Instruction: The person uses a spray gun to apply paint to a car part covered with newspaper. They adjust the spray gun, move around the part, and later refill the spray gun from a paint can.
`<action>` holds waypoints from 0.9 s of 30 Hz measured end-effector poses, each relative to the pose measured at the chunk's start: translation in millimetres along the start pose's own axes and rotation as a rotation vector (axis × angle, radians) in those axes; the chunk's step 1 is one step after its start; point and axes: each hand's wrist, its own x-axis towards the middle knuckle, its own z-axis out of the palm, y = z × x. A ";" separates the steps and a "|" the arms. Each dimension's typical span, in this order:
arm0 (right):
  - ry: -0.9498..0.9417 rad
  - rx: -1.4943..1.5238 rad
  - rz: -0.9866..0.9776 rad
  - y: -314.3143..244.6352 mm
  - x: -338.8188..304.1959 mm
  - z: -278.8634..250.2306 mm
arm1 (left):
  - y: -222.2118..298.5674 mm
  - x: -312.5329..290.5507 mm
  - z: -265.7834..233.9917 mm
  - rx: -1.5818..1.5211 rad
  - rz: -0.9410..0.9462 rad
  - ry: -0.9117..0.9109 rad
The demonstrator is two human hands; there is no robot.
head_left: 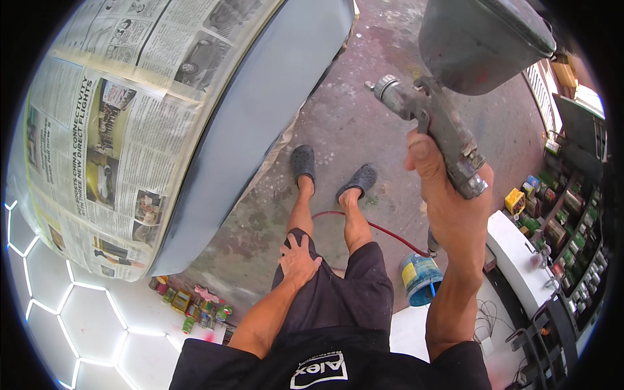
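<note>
Raised at the right, my right hand [448, 188] is wrapped around the handle of a spray gun [448, 127]. A large dark cup [484, 49] tops the gun, and its metal nozzle points left toward a smooth grey vehicle panel [260, 97], with a gap between them. Newspaper [58, 136] and tape mask the area beside that panel. My left hand [299, 261] holds nothing. It lies with fingers spread on the leg of my dark shorts [335, 299], near the knee.
A red hose [396, 240] crosses the stained floor [383, 39] behind my feet. Beside my right arm stands a blue bucket [419, 276]. Shelves of cans [572, 227] and a white counter [520, 253] line the right. More cans [188, 305] sit at lower left, near hexagonal lights [97, 312].
</note>
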 end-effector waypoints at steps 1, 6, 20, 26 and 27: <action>-0.023 0.032 -0.012 5.7 -4.5 2.0 | 0.0 -0.3 0.1 -0.001 0.002 0.004; -0.231 -0.021 0.045 -4.3 -29.0 6.0 | 0.6 -0.3 0.7 -0.009 0.000 0.006; -0.083 -0.027 0.064 8.7 -32.9 1.1 | -0.2 0.0 2.3 -0.041 -0.004 0.015; -0.172 -0.122 0.008 3.7 -36.8 3.0 | -4.5 0.4 -2.4 -0.073 -0.004 0.014; -0.188 -0.141 -0.005 2.3 -33.3 2.5 | -3.5 -2.4 -10.3 -0.078 -0.006 -0.001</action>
